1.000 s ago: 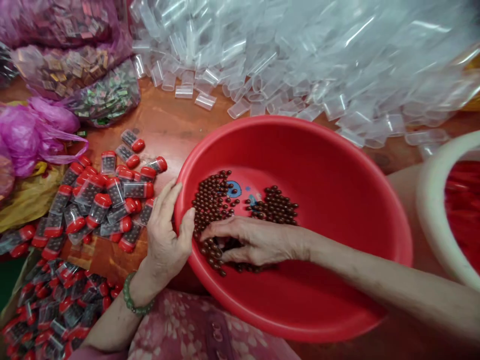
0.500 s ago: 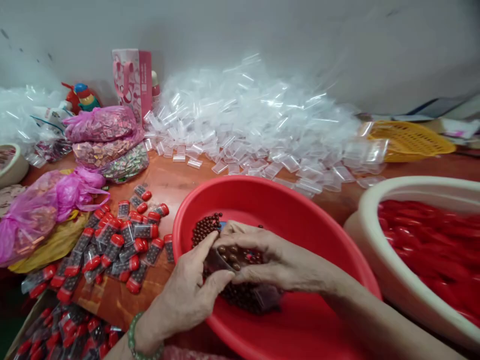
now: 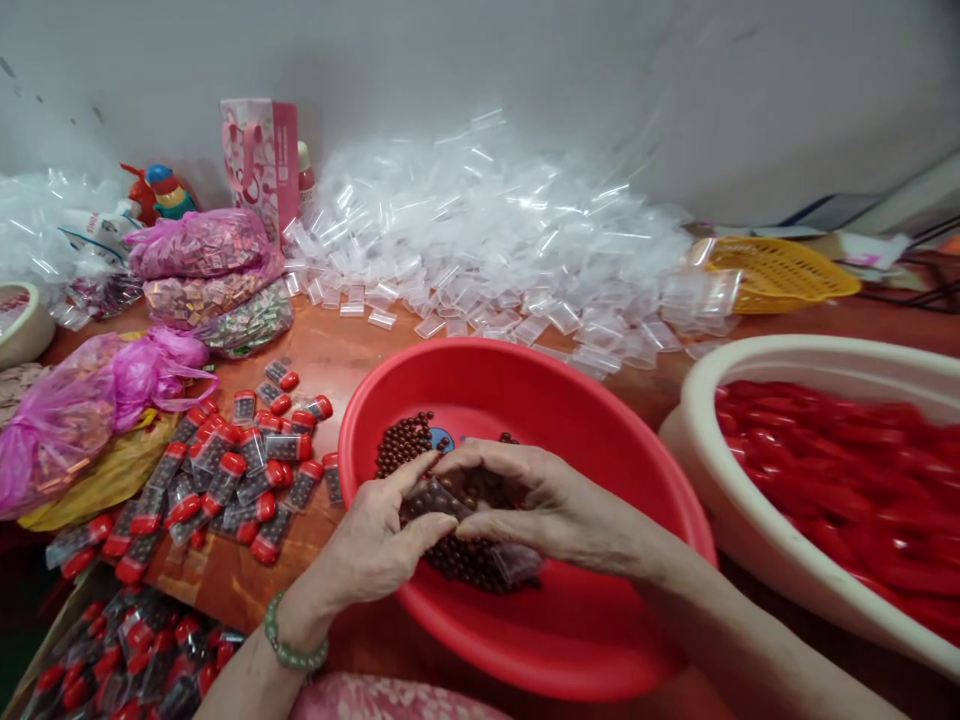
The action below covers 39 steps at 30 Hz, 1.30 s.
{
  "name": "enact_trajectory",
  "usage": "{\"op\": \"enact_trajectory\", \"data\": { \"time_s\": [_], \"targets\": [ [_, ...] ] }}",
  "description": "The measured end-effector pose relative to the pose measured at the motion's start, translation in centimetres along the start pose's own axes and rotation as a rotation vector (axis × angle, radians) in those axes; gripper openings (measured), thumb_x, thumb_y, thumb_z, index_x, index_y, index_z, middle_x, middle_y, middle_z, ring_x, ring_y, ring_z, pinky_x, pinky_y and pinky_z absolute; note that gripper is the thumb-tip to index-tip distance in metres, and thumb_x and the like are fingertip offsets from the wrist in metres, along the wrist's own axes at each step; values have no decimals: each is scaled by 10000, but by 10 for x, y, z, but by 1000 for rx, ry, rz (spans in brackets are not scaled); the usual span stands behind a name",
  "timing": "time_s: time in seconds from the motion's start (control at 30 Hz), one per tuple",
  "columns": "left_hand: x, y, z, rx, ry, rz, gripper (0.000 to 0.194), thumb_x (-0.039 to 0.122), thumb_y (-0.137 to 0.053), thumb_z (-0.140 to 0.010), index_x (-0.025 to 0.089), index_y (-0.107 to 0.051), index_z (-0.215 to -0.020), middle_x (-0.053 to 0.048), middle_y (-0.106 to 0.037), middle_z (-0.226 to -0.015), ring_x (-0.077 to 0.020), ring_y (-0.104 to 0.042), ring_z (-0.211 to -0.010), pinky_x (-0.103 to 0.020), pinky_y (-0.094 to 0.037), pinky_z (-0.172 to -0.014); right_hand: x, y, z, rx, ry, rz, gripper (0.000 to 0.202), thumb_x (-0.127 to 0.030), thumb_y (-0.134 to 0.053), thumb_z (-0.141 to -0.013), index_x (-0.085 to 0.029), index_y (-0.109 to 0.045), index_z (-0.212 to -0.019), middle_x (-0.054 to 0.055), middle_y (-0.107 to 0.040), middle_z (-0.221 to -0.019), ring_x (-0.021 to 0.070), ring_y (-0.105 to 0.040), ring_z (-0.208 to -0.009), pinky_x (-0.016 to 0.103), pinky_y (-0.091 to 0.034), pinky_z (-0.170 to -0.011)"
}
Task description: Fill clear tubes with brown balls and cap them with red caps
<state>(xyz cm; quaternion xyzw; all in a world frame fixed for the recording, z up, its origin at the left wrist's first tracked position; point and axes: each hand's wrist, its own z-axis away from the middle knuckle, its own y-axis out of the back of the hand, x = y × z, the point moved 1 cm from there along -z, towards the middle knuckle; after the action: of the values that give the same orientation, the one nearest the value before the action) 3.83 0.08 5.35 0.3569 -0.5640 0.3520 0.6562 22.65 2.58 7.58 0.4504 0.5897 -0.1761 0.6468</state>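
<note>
My left hand (image 3: 382, 530) is closed round a small clear plastic case (image 3: 435, 500), tilted, with dark brown balls showing through its wall. My right hand (image 3: 536, 495) curls against the case's right end, its thumb tip meeting my left thumb. Small brown balls (image 3: 484, 487) lie in the hollow of those curved fingers. Both hands are over a red plastic basin (image 3: 592, 640). Loose brown balls (image 3: 401, 440) are heaped on its left side, around a small blue disc (image 3: 442, 440). Another clear case (image 3: 517, 563) rests on the heap under my right hand.
Filled cases with red caps (image 3: 225, 480) are strewn on the table at left, with more in a box (image 3: 120, 650) below. Empty clear cases (image 3: 487, 250) are piled along the wall. A white tub (image 3: 697, 430) of red caps (image 3: 847, 480) stands right, before a yellow basket (image 3: 787, 272).
The case has tipped over, so its side wall now shows instead of the opening with balls. My hands remain together over the basin, and the view has shifted slightly.
</note>
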Motion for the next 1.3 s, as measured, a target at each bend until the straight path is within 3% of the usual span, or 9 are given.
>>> {"op": "enact_trajectory", "data": {
  "time_s": [0.13,0.27,0.5,0.7,0.87,0.97,1.07,1.23,1.3],
  "targets": [
    [-6,2,-4,-7,4,51,616,233,-590,-850,87,-414,-1422,-138,-637,-1259,-238,-583,-1177,-375,-407,-1073,1,-3,0,47,-2,44,239,-360,-690,-831,-213,-647,-1014,34,-682,-942,166,-636,-840,271,-513,-737],
    [-6,3,-7,7,38,98,552,242,-580,-858,112,-470,-1383,-111,-687,-1137,-246,-574,-1184,-373,-430,-1041,1,-4,-3,94,1,23,206,-382,-675,-842,-199,-631,-924,19,-641,-843,139,-593,-748,250,-485,-679],
    [-1,4,-8,-30,-15,15,348,193,-544,-866,171,-635,-1200,-45,-687,-1026,-193,-607,-1023,-291,-461,-930,5,-3,-5,-35,-33,12,317,-388,-634,-870,-188,-466,-690,-23,-491,-677,96,-436,-617,214,-385,-567],
    [-1,1,-7,-14,-28,-73,218,215,-550,-868,144,-656,-1044,-36,-673,-911,-161,-597,-871,-250,-460,-803,11,-2,1,-77,-133,-104,305,-389,-614,-872,-191,-460,-699,-43,-452,-657,88,-406,-591,214,-376,-559],
    [-3,1,-7,11,15,-80,194,237,-564,-868,150,-635,-1026,-45,-683,-941,-157,-604,-863,-263,-461,-811,11,8,11,-69,-191,63,217,-385,-618,-867,-182,-572,-807,0,-595,-757,127,-540,-692,247,-446,-652],
    [-3,2,-9,38,29,-25,165,241,-566,-870,167,-622,-1007,-40,-681,-954,-152,-616,-882,-262,-476,-823,6,18,22,30,-214,223,226,-404,-645,-841,-188,-638,-907,44,-684,-897,179,-621,-834,302,-480,-775],
    [0,1,-11,82,45,19,122,223,-578,-861,178,-602,-973,-36,-688,-969,-146,-639,-918,-252,-487,-848,-2,35,45,178,-237,296,230,-411,-633,-839,-199,-660,-924,52,-708,-929,190,-647,-865,310,-501,-796],
    [5,0,-9,124,5,60,166,292,-583,-887,199,-561,-1023,-55,-702,-1062,-165,-670,-995,-267,-520,-893,5,89,122,637,-460,586,292,-473,-543,-870,-209,-660,-910,59,-708,-893,209,-652,-824,345,-523,-788],
    [4,0,-8,124,-17,-55,187,317,-591,-885,204,-576,-1034,-60,-702,-1067,-177,-672,-989,-263,-532,-869,20,118,158,705,-623,724,332,-489,-493,-872,-204,-652,-932,71,-709,-914,228,-654,-846,380,-526,-811]
  ]
}}
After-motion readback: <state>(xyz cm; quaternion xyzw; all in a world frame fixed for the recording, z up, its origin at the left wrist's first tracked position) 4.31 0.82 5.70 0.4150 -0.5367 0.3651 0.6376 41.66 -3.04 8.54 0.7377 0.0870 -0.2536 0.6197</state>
